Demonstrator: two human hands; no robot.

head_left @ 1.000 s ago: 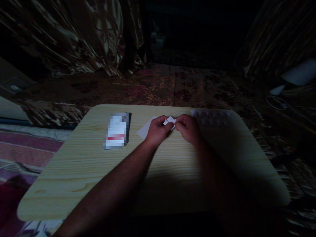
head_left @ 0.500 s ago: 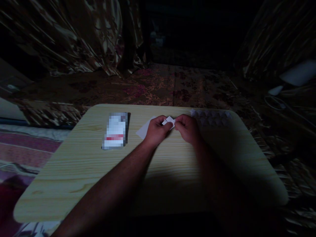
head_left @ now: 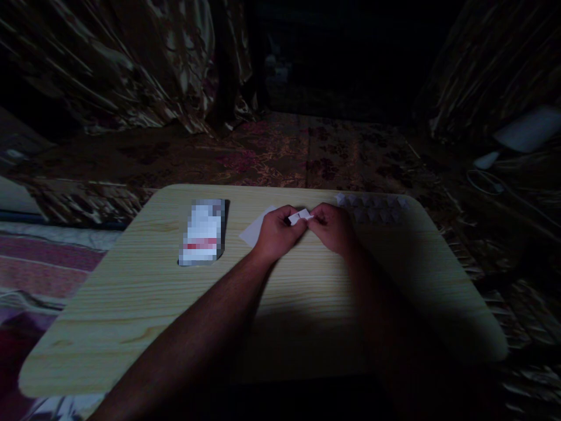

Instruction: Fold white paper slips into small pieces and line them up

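A small folded piece of white paper (head_left: 300, 217) is held between both hands over the far middle of the wooden table (head_left: 175, 327). My left hand (head_left: 279, 233) pinches its left side, the thumb lying along the near edge. At its right corner, the fingertips of my right hand (head_left: 332, 227) are closed on the paper. A flat white sheet of paper (head_left: 253, 231) lies partly under my left hand. Beyond my right hand stand several small folded paper pieces (head_left: 380, 209) in rows, dim in shadow.
Left of my hands lies a blurred white packet (head_left: 202, 233) with a red band. Patterned cloth (head_left: 280, 149) covers the surface behind the table. A pale lamp-like object (head_left: 528, 130) with a cord stands at the right. Striped bedding (head_left: 48, 260) is at the left.
The folded paper has tilted and looks narrower between my fingers. Both hands stay nearly in place, with the right fingertips shifted slightly at the paper's corner.
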